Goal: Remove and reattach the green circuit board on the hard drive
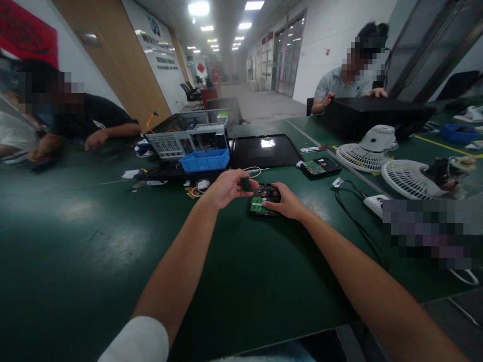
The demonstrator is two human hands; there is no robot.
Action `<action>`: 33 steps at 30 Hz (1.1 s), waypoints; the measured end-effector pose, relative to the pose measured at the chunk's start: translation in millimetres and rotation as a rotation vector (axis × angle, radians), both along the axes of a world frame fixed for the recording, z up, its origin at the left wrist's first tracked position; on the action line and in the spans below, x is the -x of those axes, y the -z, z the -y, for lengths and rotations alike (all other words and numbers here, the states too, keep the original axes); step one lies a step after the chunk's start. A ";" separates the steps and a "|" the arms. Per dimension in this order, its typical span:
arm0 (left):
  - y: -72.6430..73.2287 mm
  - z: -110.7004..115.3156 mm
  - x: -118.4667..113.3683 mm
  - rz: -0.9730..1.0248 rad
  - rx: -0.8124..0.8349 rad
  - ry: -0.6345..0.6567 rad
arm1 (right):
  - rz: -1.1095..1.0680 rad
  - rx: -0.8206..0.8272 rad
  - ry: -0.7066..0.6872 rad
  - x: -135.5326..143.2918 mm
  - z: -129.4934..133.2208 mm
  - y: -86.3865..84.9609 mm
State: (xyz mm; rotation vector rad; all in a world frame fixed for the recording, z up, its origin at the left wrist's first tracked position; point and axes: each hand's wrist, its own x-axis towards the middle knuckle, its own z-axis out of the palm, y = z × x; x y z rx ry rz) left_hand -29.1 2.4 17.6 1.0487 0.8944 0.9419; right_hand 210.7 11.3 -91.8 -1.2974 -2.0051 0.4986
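Note:
A hard drive with a green circuit board (257, 205) lies on the green table (241, 281) in front of me. My right hand (287, 202) grips its right side, thumb on the board. Over the drive's upper left, my left hand (233, 189) holds a small dark piece (246, 184) between its fingers; what that piece is cannot be made out. A second hard drive (320, 168) lies farther back to the right. Behind my left hand sits a blue tray (206, 161).
Behind the blue tray stands an open metal computer case (169, 146), beside a black panel (266, 151). White fans (405, 177), a black cable (352, 216) and a white power strip (375, 203) lie right. One person handles a black case (377, 113); others sit left.

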 end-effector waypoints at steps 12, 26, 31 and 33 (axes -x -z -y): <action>1.7 -3.2 3.3 -0.118 -0.124 0.005 | 0.010 0.012 0.005 0.3 1.5 -1.4; 2.9 0.2 -1.6 0.035 -0.020 0.072 | 0.010 0.000 0.000 0.8 0.4 -1.1; 3.4 -0.9 -0.1 0.001 -0.052 0.091 | 0.002 -0.008 -0.012 0.7 -0.3 -0.8; 2.9 -0.9 0.8 -0.033 -0.082 0.089 | 0.004 -0.009 -0.014 0.7 -0.3 -1.1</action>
